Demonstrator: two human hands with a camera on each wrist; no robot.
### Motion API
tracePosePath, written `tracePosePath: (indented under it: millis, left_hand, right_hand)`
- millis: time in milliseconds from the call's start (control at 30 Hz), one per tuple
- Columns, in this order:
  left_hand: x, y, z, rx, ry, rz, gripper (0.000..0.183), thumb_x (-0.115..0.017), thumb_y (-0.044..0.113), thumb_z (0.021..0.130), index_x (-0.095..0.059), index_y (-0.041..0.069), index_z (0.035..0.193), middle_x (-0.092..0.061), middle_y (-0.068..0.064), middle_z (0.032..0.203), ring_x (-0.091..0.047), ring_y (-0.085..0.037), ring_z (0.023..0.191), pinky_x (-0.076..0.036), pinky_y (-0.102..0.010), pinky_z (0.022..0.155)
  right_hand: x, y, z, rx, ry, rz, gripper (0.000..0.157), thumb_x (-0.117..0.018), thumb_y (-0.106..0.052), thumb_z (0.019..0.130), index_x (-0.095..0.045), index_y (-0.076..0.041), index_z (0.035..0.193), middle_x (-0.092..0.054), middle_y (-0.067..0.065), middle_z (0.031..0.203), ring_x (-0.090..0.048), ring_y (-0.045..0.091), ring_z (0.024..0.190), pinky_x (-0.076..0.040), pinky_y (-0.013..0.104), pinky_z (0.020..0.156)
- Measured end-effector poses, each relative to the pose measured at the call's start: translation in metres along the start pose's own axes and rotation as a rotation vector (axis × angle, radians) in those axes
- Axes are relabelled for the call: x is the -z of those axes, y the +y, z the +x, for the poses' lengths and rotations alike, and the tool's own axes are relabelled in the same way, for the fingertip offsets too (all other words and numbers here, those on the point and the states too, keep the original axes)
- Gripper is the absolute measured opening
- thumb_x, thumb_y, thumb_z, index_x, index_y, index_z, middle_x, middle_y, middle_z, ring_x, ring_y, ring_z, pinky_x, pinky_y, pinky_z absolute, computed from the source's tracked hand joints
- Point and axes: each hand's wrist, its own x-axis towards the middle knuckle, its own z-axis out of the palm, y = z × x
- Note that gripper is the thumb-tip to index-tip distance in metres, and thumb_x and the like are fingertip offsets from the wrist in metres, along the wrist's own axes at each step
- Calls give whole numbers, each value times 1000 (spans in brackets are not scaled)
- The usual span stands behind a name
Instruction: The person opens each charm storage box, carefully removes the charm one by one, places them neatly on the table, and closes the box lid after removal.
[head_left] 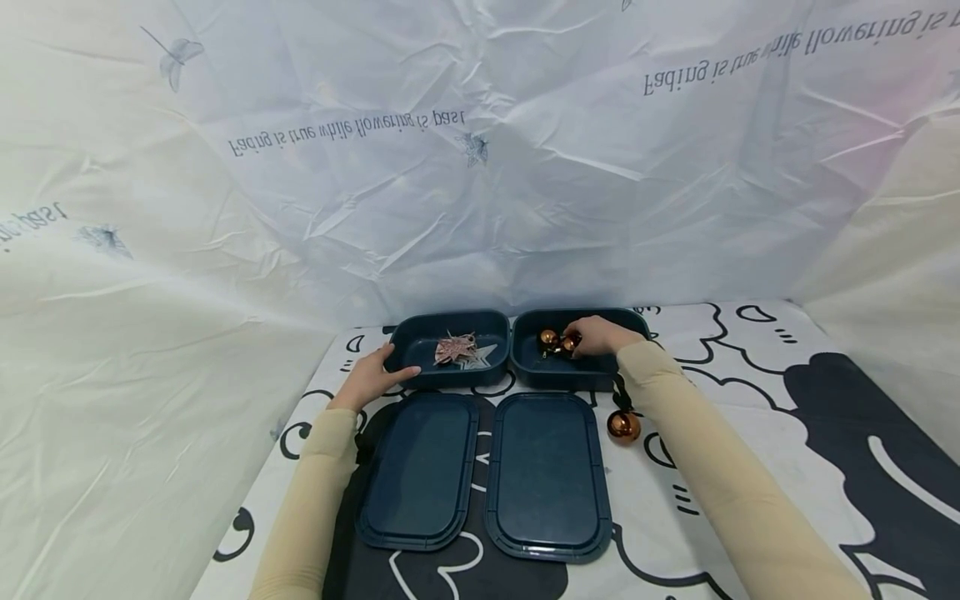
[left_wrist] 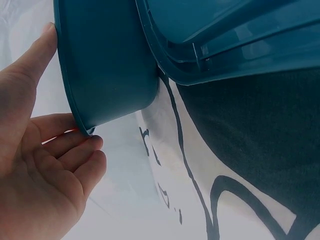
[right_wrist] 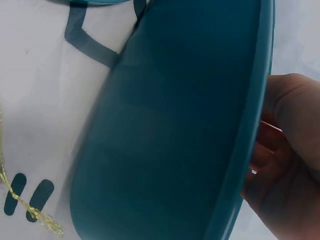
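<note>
Two dark blue plastic boxes stand side by side at the back. At the outer corner of the left box (head_left: 450, 382), my left hand (head_left: 369, 382) grips the rim, thumb on the front side and fingers at the end, as the left wrist view also shows. A pink glittery ornament (head_left: 453, 348) and a silver star (head_left: 480, 357) lie in that box. My right hand (head_left: 598, 336) reaches into the right box (head_left: 558, 382) and pinches a copper bauble (head_left: 571, 343). Beside it lies another copper bauble (head_left: 549, 337). In the right wrist view, the box wall hides the fingertips.
Two blue lids, a left lid (head_left: 422, 471) and a right lid (head_left: 550, 475), lie flat before the boxes. A loose copper bauble (head_left: 624, 427) sits near my right forearm. Gold cord (right_wrist: 30, 207) crosses the patterned cloth. A white plastic curtain (head_left: 480, 217) hangs behind the boxes.
</note>
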Motion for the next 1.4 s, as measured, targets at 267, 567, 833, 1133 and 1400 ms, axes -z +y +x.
tracePosePath:
  millis: [267,567,833,1133,1400]
  left_hand:
    - [-2,1,-3,-7,-1,8,98,-65,58,93,-23,0,160,-21,-22,164,-24,-42,149,-30,-60,116]
    - [-2,-1,-2,-8,3,9,99,-65,60,93,-23,0,160,-21,-22,164,-23,-42,149,-30,-60,116]
    - [0,-1,-4,-11,2,21,99,-63,60,94,-22,-1,159,-20,-24,164,-22,-43,149,-28,-61,117]
    - [1,0,-7,-1,3,4,97,-65,57,94,-22,-1,160,-21,-24,164,-22,-43,149,-28,-61,117]
    - [0,2,-5,-16,-3,-3,98,-65,58,94,-21,-1,160,-21,-24,163,-23,-44,149,-29,-61,116]
  right_hand:
    - [0,2,-5,12,14,24,55,-66,-11,98,-47,5,147,-53,25,141,-53,40,126,-51,52,98]
    - [14,-1,-15,57,77,103,56,-66,-13,99,-45,8,147,-57,25,134,-56,39,121,-50,53,99]
    - [22,-1,-31,98,131,62,56,-68,-16,98,-49,8,144,-61,23,129,-60,37,115,-51,54,96]
    - [39,9,-63,82,210,26,54,-70,-20,97,-53,8,140,-64,24,125,-63,37,108,-54,53,89]
    - [51,15,-108,86,287,80,53,-70,-20,98,-53,8,140,-64,23,122,-64,35,107,-56,52,84]
